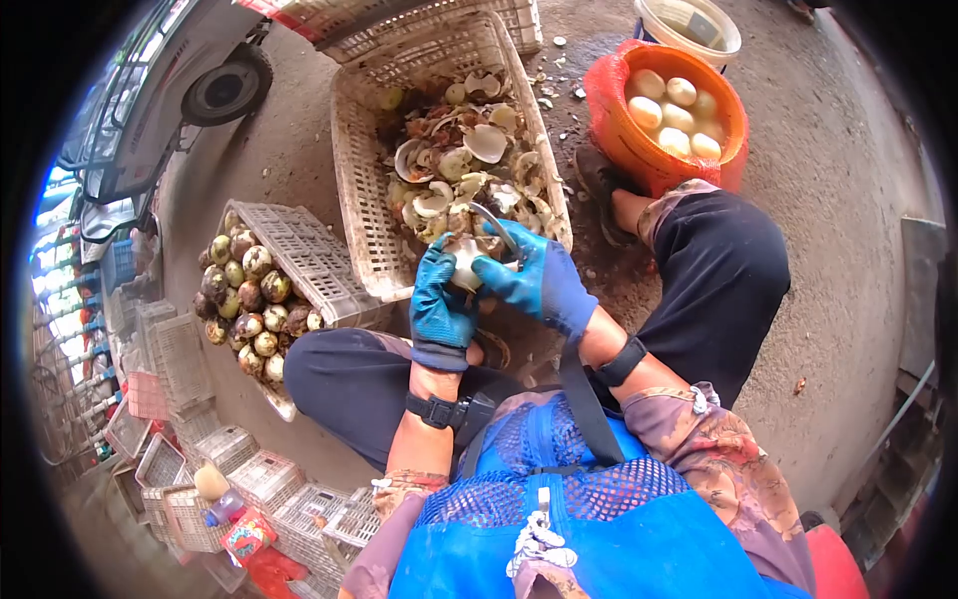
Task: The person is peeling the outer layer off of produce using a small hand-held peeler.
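Observation:
Both my hands wear blue-green work gloves and meet over the near end of a crate of shells. My left hand [444, 302] is closed around the side of a round white coconut [466, 265], partly peeled, with brown husk left near its top. A curved metal knife [496, 229] is gripped in my right hand [529, 278], its blade arching above the fruit. The right thumb presses against the white flesh. Under and beyond my hands, the pale plastic crate [356, 215] holds broken shell pieces [486, 143], cream-white inside. The knife's handle is mostly hidden in the glove.
At left, a tilted crate [299, 250] holds mottled brown-green coconuts [249, 295]. An orange tub [624, 150] at right has peeled white ones in cloudy water, with a white bucket [733, 45] behind it. Stacked crates [264, 479] stand lower left; a vehicle wheel [228, 88] is upper left.

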The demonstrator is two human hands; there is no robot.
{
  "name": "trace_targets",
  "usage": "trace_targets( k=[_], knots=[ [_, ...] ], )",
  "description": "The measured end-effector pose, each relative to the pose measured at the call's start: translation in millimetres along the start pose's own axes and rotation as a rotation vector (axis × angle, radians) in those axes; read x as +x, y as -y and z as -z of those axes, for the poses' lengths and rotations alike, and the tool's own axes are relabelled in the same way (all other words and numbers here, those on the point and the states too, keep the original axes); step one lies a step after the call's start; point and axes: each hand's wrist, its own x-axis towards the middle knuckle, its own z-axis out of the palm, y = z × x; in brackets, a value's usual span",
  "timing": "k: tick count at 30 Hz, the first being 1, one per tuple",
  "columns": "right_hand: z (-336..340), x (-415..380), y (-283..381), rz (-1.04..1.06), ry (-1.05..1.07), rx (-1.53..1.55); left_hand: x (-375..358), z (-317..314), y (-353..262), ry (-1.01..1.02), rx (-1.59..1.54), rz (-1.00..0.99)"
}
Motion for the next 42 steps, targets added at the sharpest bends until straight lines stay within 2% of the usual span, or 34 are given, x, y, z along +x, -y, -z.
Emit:
trace_targets(
  k=[1, 4, 5, 13, 14, 15, 16, 17, 19, 20, 22, 23, 27, 30, 31, 34, 35, 36, 38, 42],
  knots=[
    [-2.0, 1.1, -0.6, -0.001, -0.005, 0.075, -7.9, -15.5, 0.4, 0.033, 0.057, -0.018],
    [1.0, 4.9, -7.9, 0.084, 0.087, -0.181, -19.6, -30.3, -0.8, 0.01, 0.208, -0.026],
    [-0.9, 3.2, -8.4, 0.193, 0.021, -0.259, -17.6, -24.5, 0.4, 0.047, 0.244, -0.023],
    [2.6, 20.1, -32.9, -0.01, -0.166, -0.429, -21.4, -31.4, 1.1, 0.121, 0.256, -0.027],
    [3.7, 21.1, -34.5, -0.027, -0.165, -0.362, -21.7, -32.5, 0.4, 0.138, 0.266, -0.042],
    [4.4, 21.3, -36.1, -0.045, -0.163, -0.294, -18.8, -30.6, -3.7, 0.1, 0.132, 0.064],
    [5.1, 21.1, -36.5, -0.064, -0.16, -0.225, -16.6, -28.4, -6.3, 0.187, 0.044, 0.099],
    [7.2, 21.9, -35.1, -0.114, -0.143, -0.296, -14.1, -26.1, -7.8, 0.275, -0.044, 0.133],
    [7.0, 20.1, -37.7, 0.008, -0.174, -0.21, -8.9, -20.2, -13.2, 0.452, -0.271, 0.243],
    [5.9, 18.6, -37.6, 0.07, -0.19, -0.165, -8.3, -17.3, -16.1, 0.423, -0.201, 0.208],
    [3.2, 14.3, -27.0, -0.099, -0.072, 0.329, -10.1, -19.0, -20.8, 0.36, -0.066, 0.133],
    [1.9, 11.9, -18.7, -0.185, -0.007, 0.574, -13.3, -26.0, -18.3, 0.162, 0.055, -0.003],
    [-1.2, 3.9, 6.8, -0.131, 0.248, 0.846, -12.9, -41.7, -27.4, 0.303, 0.488, -0.108],
    [-4.7, 12.4, -9.6, -0.179, 0.393, 0.991, -25.8, -69.9, -28.8, 0.276, 0.532, -0.151],
    [-0.1, 10.6, -2.5, -0.207, 0.392, 1.056, -19.4, -55.6, -24.3, 0.288, 0.607, -0.277],
    [1.6, -0.2, 14.5, -0.313, 0.092, 1.029, -13.2, -40.5, -7.1, 0.08, 0.556, -0.336],
    [-1.4, -3.7, 17.1, -0.334, 0.026, 1.018, -25.2, -56.0, -5.8, 0.088, 0.541, -0.223],
    [-7.9, -2.9, 13.6, -0.287, -0.021, 0.968, -26.3, -57.6, 5.3, 0.102, 0.381, -0.209],
    [-28.5, -5.2, -7.0, -0.201, -0.112, 0.868, -24.6, -51.3, 17.1, 0.032, 0.401, -0.241],
    [-20.1, -0.7, -22.1, 0.071, -0.091, 0.15, -19.7, -38.7, 18.0, 0.033, 0.318, -0.208]
  ],
)
